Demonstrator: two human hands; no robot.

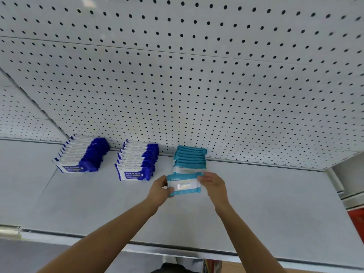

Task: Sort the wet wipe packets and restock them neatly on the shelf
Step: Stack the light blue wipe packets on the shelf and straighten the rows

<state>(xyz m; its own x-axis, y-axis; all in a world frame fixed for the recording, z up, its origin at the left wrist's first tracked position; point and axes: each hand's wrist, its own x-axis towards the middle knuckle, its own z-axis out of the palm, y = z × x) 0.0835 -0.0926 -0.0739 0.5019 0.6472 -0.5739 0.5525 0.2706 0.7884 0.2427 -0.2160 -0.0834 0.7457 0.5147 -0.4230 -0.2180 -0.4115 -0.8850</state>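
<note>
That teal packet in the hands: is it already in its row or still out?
Out. Left hand and right hand grip the teal packet just before the teal row.

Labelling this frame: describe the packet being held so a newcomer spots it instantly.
On the white shelf under the pegboard wall stand three rows of packets: two dark blue, one teal row on the right. Just in front of that teal row is the held packet, gripped at its ends by the left hand and right hand. It is the only packet off the shelf.
</note>
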